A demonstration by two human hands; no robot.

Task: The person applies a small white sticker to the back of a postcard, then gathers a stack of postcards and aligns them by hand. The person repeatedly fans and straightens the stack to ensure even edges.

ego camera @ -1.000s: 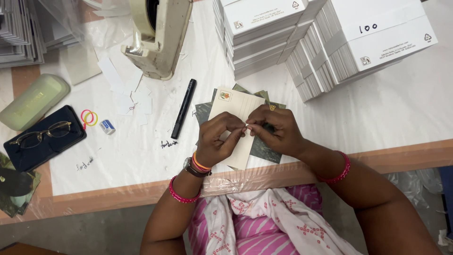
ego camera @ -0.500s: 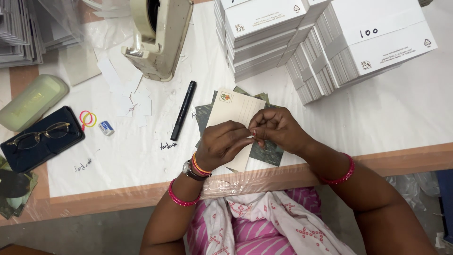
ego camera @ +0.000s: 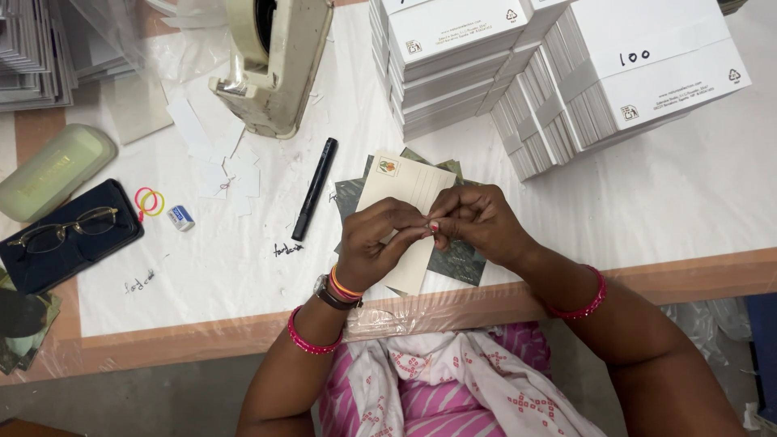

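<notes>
Item pinched btwn fingertips (ego camera: 427, 231) too small to ID.

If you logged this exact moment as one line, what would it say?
left hand + right hand: fingertips pinched together over cream card | card on dark cards | black marker beside, untouched

Left hand (ego camera: 376, 247) and right hand (ego camera: 477, 222), fingertips together.

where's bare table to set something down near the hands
Widest free patch: the white table cover right of the right hand, below the banded card stacks. A smaller one lies between the black marker and the glasses case. Crowded: paper scraps under the tape dispenser.
</notes>
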